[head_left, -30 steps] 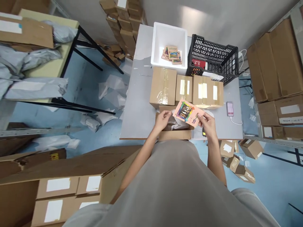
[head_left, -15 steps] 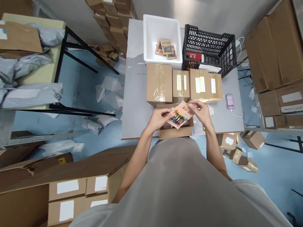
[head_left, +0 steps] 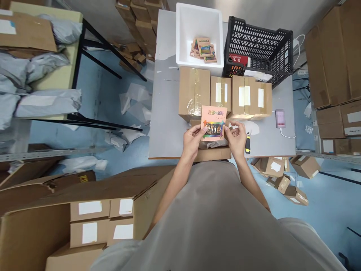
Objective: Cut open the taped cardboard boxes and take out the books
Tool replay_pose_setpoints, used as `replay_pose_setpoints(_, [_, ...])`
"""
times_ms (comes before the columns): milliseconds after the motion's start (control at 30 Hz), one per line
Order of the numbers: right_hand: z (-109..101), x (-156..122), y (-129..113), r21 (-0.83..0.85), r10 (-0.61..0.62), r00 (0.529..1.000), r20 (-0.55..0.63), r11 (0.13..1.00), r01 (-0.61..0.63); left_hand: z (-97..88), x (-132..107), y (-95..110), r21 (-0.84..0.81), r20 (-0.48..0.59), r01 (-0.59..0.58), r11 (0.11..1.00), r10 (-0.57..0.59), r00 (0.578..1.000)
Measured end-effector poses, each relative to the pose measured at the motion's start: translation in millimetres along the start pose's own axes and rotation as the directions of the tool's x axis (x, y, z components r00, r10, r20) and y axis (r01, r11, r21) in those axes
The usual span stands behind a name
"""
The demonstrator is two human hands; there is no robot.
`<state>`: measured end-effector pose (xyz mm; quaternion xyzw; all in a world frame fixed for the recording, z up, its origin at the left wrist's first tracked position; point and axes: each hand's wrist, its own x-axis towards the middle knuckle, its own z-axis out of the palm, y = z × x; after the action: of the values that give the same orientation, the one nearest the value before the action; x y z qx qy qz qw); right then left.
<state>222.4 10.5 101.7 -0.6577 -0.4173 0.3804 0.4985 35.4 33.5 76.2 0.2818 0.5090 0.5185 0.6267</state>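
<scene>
A flat pink printed card [head_left: 213, 113] with a rainbow-framed picture is held upright in front of me over the table. My left hand [head_left: 192, 142] is closed on its lower left edge, thumb on the front. At the lower right edge, my right hand [head_left: 237, 138] pinches it between thumb and fingers. Below the card stands an open cardboard box [head_left: 212, 154] at the table's front edge, with grey plastic showing inside; the card and hands partly cover it. Several similar pink cards [head_left: 204, 49] lie in a white bin [head_left: 182, 37] at the back.
Closed cardboard boxes [head_left: 194, 90] form a row behind my hands. A black plastic crate [head_left: 261, 35] holds a red book [head_left: 239, 59]. On the right of the grey table [head_left: 166, 113] lie a yellow-black utility knife [head_left: 247, 143] and a phone [head_left: 280, 118] on a cable.
The card has turned from a slant to upright, its printed front now facing me. My right hand has moved from its upper right corner to the lower right edge.
</scene>
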Motion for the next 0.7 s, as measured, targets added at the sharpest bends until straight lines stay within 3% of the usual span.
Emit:
replay_pose_setpoints(67, [6, -9, -8, -0.029, -0.058, 0.998, -0.008, 0.998, 0.058, 2.5, -4, -1, 0.029, -0.024, -0.028, 0.999, 0.028, 0.999])
replay_pose_setpoints(167, [21, -23, -15, 0.013, -0.086, 0.992, 0.093, 0.996, 0.085, 11.4, -14, -1, 0.087, 0.009, -0.073, 0.994, 0.073, 0.997])
replay_pose_setpoints(300, [34, -31, -10, 0.049, -0.006, 0.999, 0.041, 0.999, 0.004, 25.3, -28, -5, 0.229, 0.192, -0.181, 0.956, 0.138, 0.972])
replay_pose_setpoints(400, [29, -25, -5, 0.054, 0.039, 0.999, 0.001, 0.998, -0.039, 27.9, -32, -10, 0.312, 0.288, -0.252, 0.916, 0.161, 0.944])
replay_pose_setpoints(567, [10, -17, 1, 0.185, 0.067, 0.998, -0.010, 0.981, -0.064, 16.3, -23, -15, 0.312, 0.060, -0.186, 0.932, 0.176, 0.983])
replay_pose_setpoints(700, [0, -19, 8, 0.244, 0.108, 0.994, 0.035, 0.963, -0.113, 12.1, -17, -13, 0.270, 0.087, -0.069, 0.960, 0.046, 0.995])
